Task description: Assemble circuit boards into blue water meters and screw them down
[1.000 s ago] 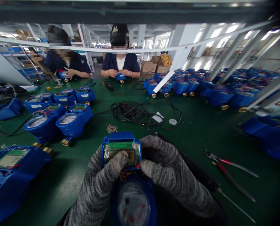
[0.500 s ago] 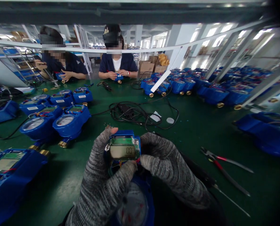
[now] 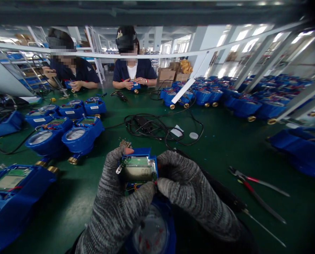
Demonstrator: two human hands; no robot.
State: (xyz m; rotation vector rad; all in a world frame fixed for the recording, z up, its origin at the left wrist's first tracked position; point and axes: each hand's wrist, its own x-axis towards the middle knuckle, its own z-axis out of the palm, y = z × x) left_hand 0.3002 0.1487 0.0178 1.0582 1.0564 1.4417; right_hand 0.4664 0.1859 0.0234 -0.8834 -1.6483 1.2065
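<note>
Both my hands wear grey knitted gloves and are closed around the head of a blue water meter (image 3: 152,229). Its circuit board carries an LCD screen (image 3: 136,173) that reads "0.0". My left hand (image 3: 117,197) grips the left side, with one bare fingertip at the top edge and the thumb across the wires below the screen. At the right edge, my right hand (image 3: 189,187) pinches beside the board, near a red wire; its fingertips are partly hidden. A small clear part (image 3: 119,169) sticks out at the board's left. Below, the round dial is partly covered by my left hand.
Red-handled pliers (image 3: 258,190) and a thin-shafted screwdriver (image 3: 263,225) lie at right. A coiled black cable (image 3: 144,125) and a pile of small screws (image 3: 125,143) lie ahead. More blue meters (image 3: 80,137) stand left and far right. Two co-workers (image 3: 135,72) sit opposite.
The view has shifted slightly, and the meter's head is tilted a little differently in my hands. The clear part at its left now hangs lower. Both hands keep their hold.
</note>
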